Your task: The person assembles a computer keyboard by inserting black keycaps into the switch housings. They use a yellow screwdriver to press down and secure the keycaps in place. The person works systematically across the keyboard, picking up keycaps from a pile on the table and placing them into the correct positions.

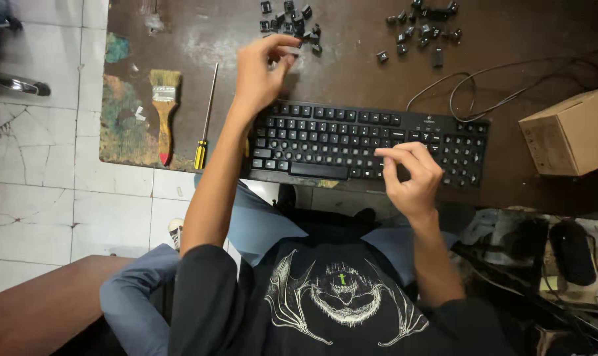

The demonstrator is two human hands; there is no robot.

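A black keyboard (325, 135) lies along the near edge of a worn brown table (352, 72). My left hand (263, 69) reaches past the keyboard's far left corner, its fingertips pinched at the near side of a pile of loose black keycaps (291, 20); whether a cap is between them I cannot tell. My right hand (411, 173) hovers over the keyboard's right half, fingers curled and pressing down near the keys, thumb and forefinger close together.
A second cluster of keycaps (421, 29) lies at the far right. A paintbrush (164, 112) and a yellow-handled screwdriver (205, 118) lie left of the keyboard. The keyboard's cable (470, 82) loops right, near a cardboard box (569, 132). White tiled floor (42, 171) on the left.
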